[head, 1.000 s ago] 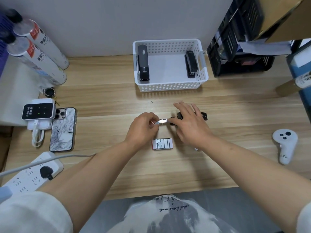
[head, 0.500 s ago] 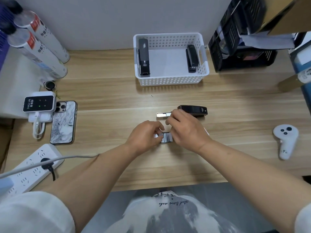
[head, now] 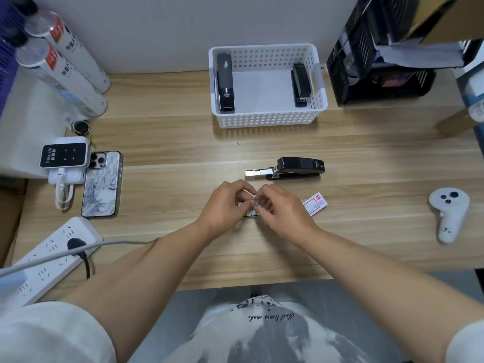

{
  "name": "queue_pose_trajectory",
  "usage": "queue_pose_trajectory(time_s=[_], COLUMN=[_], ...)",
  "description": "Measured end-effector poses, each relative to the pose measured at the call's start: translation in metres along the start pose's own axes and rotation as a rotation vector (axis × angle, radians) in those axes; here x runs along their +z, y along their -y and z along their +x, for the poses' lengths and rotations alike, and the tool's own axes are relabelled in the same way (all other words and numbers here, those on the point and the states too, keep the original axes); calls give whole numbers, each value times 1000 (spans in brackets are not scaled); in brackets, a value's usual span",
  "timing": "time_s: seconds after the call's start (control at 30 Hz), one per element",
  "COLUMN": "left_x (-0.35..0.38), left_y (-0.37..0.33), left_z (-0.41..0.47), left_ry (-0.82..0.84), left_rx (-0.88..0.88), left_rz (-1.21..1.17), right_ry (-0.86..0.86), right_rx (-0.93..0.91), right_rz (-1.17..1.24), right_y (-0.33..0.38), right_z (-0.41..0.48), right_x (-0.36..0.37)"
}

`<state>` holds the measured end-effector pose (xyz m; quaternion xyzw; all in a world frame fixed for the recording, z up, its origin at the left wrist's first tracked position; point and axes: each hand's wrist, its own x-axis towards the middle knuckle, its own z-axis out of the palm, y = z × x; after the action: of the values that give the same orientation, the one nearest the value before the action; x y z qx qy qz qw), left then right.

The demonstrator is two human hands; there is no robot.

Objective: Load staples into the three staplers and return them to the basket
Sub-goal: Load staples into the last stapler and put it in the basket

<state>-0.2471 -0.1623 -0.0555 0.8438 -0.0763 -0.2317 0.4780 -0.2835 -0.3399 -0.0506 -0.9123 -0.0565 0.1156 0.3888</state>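
Head view: the left hand point(head: 227, 205) and right hand point(head: 282, 208) met fingertip to fingertip near the table's front edge. Both had curled fingers, pinching what looked like a small staple strip point(head: 255, 203) over the staple box point(head: 250, 213), which they mostly hid. Just beyond them, untouched, lay the open stapler point(head: 301, 167), its magazine point(head: 258, 172) slid out leftward. Two other staplers point(head: 225, 82) point(head: 300, 85) lay in the basket point(head: 267, 119). The step in hand seemed to be freeing a strip for loading. Next, the strip would need setting straight into the magazine, then the magazine pushing closed.
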Motion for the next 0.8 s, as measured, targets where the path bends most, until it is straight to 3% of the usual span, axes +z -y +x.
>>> queue_pose_trajectory(time_s=[0.17,0.3,0.53,0.8], left_x=[-2,1,4,5], left_y=[4,11,16,16], left_z=[-1,-3,-13,-14], left_ry=[-4,-60,76,26], left_rx=[-52,-6,-38,-31], left_rz=[-47,184,274,233], right_ry=[-24,-19,-11,-17], right_rx=[12,72,54,25], right_rz=[-28,-86,-181,-236], right_y=[-1,-3,0,0], right_z=[3,2,5,6], right_x=[3,5,11,15])
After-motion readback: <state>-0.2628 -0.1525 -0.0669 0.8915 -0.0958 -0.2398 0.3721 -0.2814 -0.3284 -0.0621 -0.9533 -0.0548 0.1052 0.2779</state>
